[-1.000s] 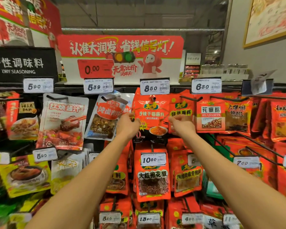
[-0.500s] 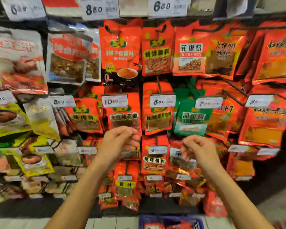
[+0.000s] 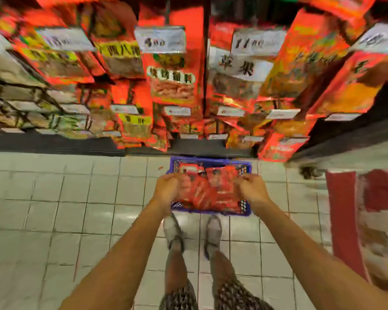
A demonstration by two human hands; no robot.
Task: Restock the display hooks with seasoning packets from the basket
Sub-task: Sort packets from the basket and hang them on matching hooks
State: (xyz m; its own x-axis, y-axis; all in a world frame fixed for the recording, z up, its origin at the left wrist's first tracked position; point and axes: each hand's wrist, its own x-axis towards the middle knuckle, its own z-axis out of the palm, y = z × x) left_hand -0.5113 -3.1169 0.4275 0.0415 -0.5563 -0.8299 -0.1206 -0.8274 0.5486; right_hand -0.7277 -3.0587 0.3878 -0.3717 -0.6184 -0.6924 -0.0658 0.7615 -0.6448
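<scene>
Red seasoning packets (image 3: pixel 207 189) fill the blue basket (image 3: pixel 211 211) on the tiled floor (image 3: pixel 76 198), just before the person's shoes (image 3: pixel 213 233). The left hand (image 3: pixel 167 191) and right hand (image 3: pixel 252 190) reach the pile's two sides, fingers curled down among the packets; blur hides whether either grips one. Stocked display hooks (image 3: pixel 166 70) hang above.

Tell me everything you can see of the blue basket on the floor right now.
The blue plastic lattice-walled basket sits upright on the pale tiled floor, just before the person's feet and below the hanging display. It is rectangular and heaped with red seasoning packets. The left hand and right hand reach over its two sides; blur hides any contact.
</scene>
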